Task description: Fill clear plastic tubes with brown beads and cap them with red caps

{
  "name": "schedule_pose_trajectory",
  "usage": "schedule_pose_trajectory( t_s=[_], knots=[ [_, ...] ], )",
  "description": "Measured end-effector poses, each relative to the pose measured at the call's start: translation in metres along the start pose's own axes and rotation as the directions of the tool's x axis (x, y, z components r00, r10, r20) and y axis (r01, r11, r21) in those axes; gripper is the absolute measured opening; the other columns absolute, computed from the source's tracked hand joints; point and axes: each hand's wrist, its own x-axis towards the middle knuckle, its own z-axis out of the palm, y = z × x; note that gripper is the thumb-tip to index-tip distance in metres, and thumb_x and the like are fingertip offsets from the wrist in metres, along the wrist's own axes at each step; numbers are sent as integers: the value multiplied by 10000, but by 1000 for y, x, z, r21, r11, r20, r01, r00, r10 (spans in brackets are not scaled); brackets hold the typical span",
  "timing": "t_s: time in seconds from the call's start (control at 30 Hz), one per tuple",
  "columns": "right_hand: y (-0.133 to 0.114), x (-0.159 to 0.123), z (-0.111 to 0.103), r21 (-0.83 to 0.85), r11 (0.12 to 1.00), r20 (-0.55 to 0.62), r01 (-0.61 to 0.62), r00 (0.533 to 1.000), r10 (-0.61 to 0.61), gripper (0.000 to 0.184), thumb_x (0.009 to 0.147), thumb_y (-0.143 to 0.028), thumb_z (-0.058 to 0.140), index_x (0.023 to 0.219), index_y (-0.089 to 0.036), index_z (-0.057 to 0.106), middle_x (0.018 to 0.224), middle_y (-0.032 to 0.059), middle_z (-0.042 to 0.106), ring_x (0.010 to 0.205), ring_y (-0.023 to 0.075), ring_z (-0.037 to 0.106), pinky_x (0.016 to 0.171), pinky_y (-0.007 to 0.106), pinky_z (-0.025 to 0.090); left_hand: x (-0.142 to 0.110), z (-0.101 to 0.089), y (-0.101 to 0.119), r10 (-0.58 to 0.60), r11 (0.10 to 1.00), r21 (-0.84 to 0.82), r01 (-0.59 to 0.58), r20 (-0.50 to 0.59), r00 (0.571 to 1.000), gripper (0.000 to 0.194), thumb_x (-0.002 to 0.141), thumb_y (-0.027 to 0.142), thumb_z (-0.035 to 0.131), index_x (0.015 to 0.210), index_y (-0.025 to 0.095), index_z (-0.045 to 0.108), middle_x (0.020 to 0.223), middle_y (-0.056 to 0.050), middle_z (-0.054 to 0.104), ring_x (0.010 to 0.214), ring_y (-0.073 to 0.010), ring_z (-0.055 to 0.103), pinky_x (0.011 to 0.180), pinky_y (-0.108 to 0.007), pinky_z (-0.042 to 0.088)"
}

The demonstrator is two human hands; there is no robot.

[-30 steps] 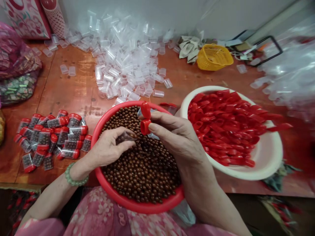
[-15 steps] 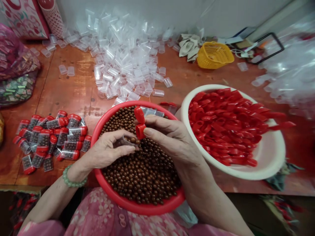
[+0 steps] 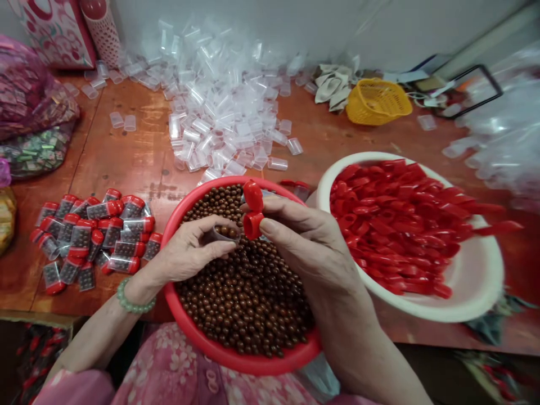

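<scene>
My left hand (image 3: 192,247) is closed around a clear plastic tube (image 3: 225,232), its open end toward the right with brown balls inside. Between thumb and fingers of my right hand (image 3: 304,236) is a red flip cap (image 3: 253,225), its lid raised. A small gap separates cap and tube. Both hands are above a red basin (image 3: 236,365) filled with small round brown balls (image 3: 240,304). Behind the right fingers, another clear piece is mostly hidden.
A white basin (image 3: 485,287) of red caps (image 3: 400,225) stands right. Filled red-capped containers (image 3: 97,236) lie left, and many clear tubes (image 3: 228,118) are heaped behind. A yellow basket (image 3: 375,104) stands at the back; plastic bags (image 3: 34,112) sit far left.
The whole view has shifted slightly, so things appear farther right and lower. My right hand with the cap has drawn a little away from the tube in my left hand.
</scene>
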Motion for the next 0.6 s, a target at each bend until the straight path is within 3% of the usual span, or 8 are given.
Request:
schedule_pose_trajectory(
  t_s=[0.2, 0.37, 0.6],
  knots=[
    [-5, 0, -3, -40, 998, 95, -42, 994, 46, 187, 911, -320, 602, 1067, -268, 692, 1026, 22, 702, 896, 169, 657, 812, 298, 539, 2, 0, -7, -41, 999, -23, 42, 28, 999, 212, 808, 248, 659, 985, 137, 628, 759, 15, 587, 654, -79, 532, 659, -212, 427],
    [-10, 5, -1, -161, 987, 221, 19, 975, 17, 140, 926, -322, 574, 1004, -251, 666, 963, 8, 689, 879, 157, 637, 808, 280, 514, 5, -1, -12, -30, 996, -80, 36, 75, 997, 171, 789, 240, 684, 915, 131, 648, 743, 17, 593, 661, -82, 521, 649, -214, 426],
    [-5, 7, -2, -284, 959, 188, 20, 982, 35, 138, 924, -368, 562, 944, -251, 630, 843, 8, 645, 778, 163, 598, 712, 287, 476, 5, -6, -13, -112, 972, -197, 128, 93, 989, 297, 744, 311, 742, 955, 134, 632, 778, -1, 608, 686, -102, 565, 642, -233, 470]
  ],
)
